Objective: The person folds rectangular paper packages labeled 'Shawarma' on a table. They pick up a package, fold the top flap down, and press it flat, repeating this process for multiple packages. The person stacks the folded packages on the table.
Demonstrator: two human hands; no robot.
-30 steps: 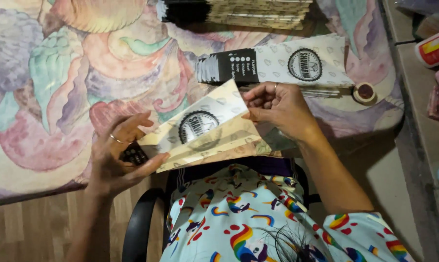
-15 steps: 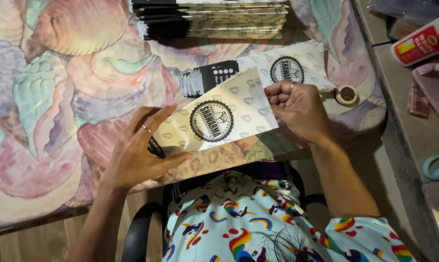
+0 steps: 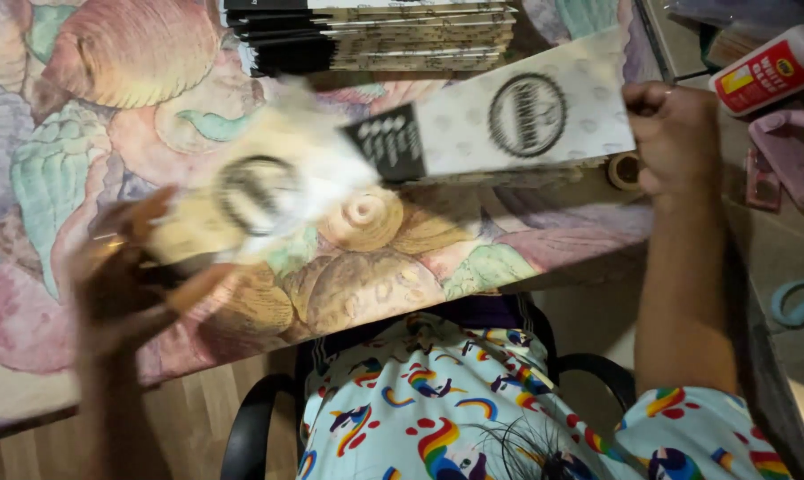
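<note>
The left hand (image 3: 122, 284) holds one end of a folded paper sleeve (image 3: 260, 191), cream with a round dark emblem. Sleeve and hand are both motion-blurred; the thumb appears to press against the underside fingers, but the exact pinch cannot be told. The sleeve hangs above the shell-patterned tablecloth (image 3: 82, 116), near the table's front edge.

The right hand (image 3: 673, 138) rests at the right end of a second, flat paper sleeve (image 3: 508, 120) lying on the cloth just below the stack of flat sleeves (image 3: 375, 36). Its fingers are curled inward over that end; whether they pinch the paper or only press on it cannot be told.

Risks, as judged from this position:
- A one-ended hold on thin paper may let the raised sleeve bend, crease or slip out
- The raised sleeve overlaps the dark end of the flat one; contact could shift it
- The tape roll (image 3: 626, 169) lies just beside the right hand and could be knocked
- The glue bottle (image 3: 766, 67) lies near the right wrist; a wide elbow movement could dislodge it
</note>
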